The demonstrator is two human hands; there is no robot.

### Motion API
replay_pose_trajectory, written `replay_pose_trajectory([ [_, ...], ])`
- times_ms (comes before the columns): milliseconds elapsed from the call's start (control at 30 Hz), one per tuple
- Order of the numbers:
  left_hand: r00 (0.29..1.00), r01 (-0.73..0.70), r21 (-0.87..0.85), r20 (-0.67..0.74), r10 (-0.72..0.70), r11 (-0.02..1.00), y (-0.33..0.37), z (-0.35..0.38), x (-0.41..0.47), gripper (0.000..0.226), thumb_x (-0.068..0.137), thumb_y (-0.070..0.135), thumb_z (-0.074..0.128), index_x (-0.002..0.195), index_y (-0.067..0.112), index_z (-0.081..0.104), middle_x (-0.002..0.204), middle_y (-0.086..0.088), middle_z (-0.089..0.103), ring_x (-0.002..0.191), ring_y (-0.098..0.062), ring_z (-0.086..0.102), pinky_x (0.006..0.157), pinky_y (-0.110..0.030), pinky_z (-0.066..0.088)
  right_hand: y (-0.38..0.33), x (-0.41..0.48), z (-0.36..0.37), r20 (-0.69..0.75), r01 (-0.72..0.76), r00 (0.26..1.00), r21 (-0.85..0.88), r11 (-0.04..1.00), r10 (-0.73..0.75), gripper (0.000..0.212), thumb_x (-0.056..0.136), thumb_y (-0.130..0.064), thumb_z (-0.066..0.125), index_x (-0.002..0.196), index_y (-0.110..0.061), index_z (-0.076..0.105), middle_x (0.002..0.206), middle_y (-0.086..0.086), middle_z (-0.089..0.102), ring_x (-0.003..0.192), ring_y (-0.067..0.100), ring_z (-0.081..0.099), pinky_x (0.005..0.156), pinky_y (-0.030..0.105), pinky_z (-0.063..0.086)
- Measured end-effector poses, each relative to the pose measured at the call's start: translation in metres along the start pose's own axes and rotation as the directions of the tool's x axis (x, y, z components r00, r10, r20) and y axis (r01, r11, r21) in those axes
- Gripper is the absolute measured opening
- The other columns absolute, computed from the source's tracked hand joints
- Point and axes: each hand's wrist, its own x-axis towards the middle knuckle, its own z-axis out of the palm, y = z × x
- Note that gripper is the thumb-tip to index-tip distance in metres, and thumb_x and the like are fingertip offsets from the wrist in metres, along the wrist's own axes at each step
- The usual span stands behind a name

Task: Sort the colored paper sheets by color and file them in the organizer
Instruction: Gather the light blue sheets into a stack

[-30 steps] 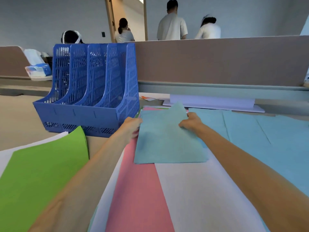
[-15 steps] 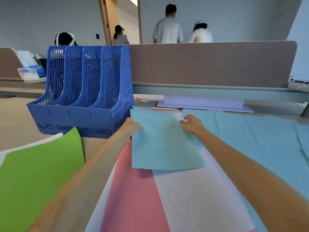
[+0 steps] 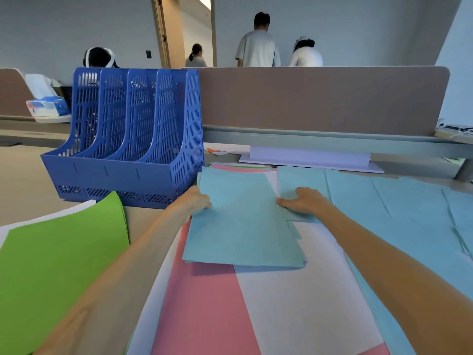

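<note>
A small stack of light blue sheets (image 3: 243, 226) lies lifted slightly over pink (image 3: 204, 308) and white (image 3: 302, 298) sheets. My left hand (image 3: 195, 199) grips the stack's left edge. My right hand (image 3: 304, 201) holds its right edge, fingers spread over the paper. The blue four-slot organizer (image 3: 128, 139) stands just left of my left hand, its slots showing no paper. More light blue sheets (image 3: 399, 208) are spread to the right. Green sheets (image 3: 56, 257) lie at the near left on white paper.
A grey desk divider (image 3: 320, 101) runs behind the papers, with a pale lilac stand (image 3: 309, 158) at its foot. A tissue pack (image 3: 47, 106) sits far left. Several people stand or sit beyond the divider. Bare desk shows left of the organizer (image 3: 23, 180).
The blue stack has flattened and squared up between my hands, its peaked top edge now lying level. My right hand has opened out along the right edge. The view has shifted slightly.
</note>
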Motion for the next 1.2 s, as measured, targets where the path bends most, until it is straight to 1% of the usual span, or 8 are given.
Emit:
replay_pose_trajectory([
  [167,1.0,-0.013,0.046,0.013,0.013,0.999,-0.004,-0.003,0.003,0.046,0.086,0.008,0.06,0.128,0.003,0.042,0.132,-0.013,0.045,0.12,-0.035,0.046,0.104,-0.046,0.041,0.005,0.001,-0.001,0.062,0.023,0.998,0.008,1.0,-0.023,0.103,0.071,-0.084,0.045,0.145,-0.014,0.036,0.15,0.009,0.036,0.138,0.032,0.033,0.111,0.046,0.031],
  [400,0.999,-0.024,0.026,0.024,0.023,0.999,-0.003,-0.004,-0.003,0.038,0.085,0.01,0.061,0.119,0.003,0.045,0.123,-0.014,0.049,0.113,-0.034,0.05,0.1,-0.046,0.045,0.013,-0.008,-0.01,-0.26,0.005,0.966,0.021,1.0,0.001,0.033,0.092,-0.036,0.048,0.111,-0.011,0.057,0.113,0.013,0.06,0.106,0.034,0.058,0.079,0.034,0.044],
  [567,0.998,-0.066,-0.094,0.013,0.067,0.993,-0.001,0.006,0.008,0.058,0.072,0.024,0.072,0.122,0.005,0.05,0.124,-0.011,0.056,0.112,-0.033,0.056,0.098,-0.047,0.048,-0.012,-0.014,-0.03,-0.268,0.141,0.958,0.122,0.982,-0.104,0.03,0.091,-0.034,0.045,0.072,-0.013,0.055,0.09,0.009,0.062,0.089,0.032,0.059,0.074,0.032,0.044],
  [667,0.995,-0.105,-0.155,-0.017,0.103,0.982,0.0,0.02,0.011,0.059,0.068,0.031,0.074,0.118,0.009,0.053,0.12,-0.008,0.061,0.108,-0.03,0.059,0.095,-0.046,0.05,-0.039,-0.02,-0.027,-0.246,0.229,0.948,0.088,0.969,-0.202,0.034,0.095,-0.038,0.042,0.092,-0.01,0.061,0.104,0.011,0.064,0.096,0.031,0.059,0.082,0.033,0.047],
  [800,0.995,-0.09,-0.187,-0.047,0.083,0.978,0.008,0.031,-0.006,0.042,0.086,0.021,0.068,0.12,0.005,0.051,0.116,-0.009,0.06,0.104,-0.028,0.06,0.078,-0.033,0.051,-0.04,-0.023,-0.006,-0.033,0.147,0.989,0.007,0.989,-0.147,0.064,0.092,-0.06,0.038,0.133,-0.011,0.047,0.139,0.011,0.047,0.131,0.033,0.041,0.105,0.043,0.037],
  [967,0.992,-0.115,-0.294,0.019,0.126,0.949,0.019,0.047,-0.002,0.022,0.09,0.006,0.061,0.11,0.007,0.054,0.107,-0.006,0.062,0.093,-0.025,0.061,0.075,-0.031,0.048,0.002,-0.018,-0.008,-0.107,-0.011,0.994,0.023,1.0,0.014,0.059,0.097,-0.051,0.025,0.138,-0.014,0.044,0.146,0.013,0.038,0.14,0.035,0.024,0.112,0.051,0.024],
  [1100,0.986,-0.136,-0.252,0.064,0.157,0.958,0.031,0.065,0.007,0.039,0.088,0.015,0.061,0.123,0.006,0.047,0.118,-0.008,0.062,0.104,-0.025,0.062,0.085,-0.036,0.053,0.038,-0.017,-0.015,-0.08,-0.187,0.979,-0.011,0.982,0.185,0.058,0.09,-0.051,0.041,0.135,-0.015,0.043,0.144,0.015,0.035,0.135,0.04,0.027,0.107,0.052,0.03],
  [1200,0.982,-0.156,-0.199,0.075,0.173,0.968,0.039,0.077,0.011,0.031,0.089,0.015,0.057,0.117,0.008,0.044,0.114,-0.007,0.059,0.101,-0.024,0.06,0.075,-0.032,0.05,0.054,-0.015,-0.017,-0.085,-0.218,0.972,0.028,0.976,0.22,0.047,0.088,-0.032,0.047,0.129,-0.01,0.047,0.136,0.018,0.045,0.127,0.042,0.04,0.105,0.05,0.036],
])
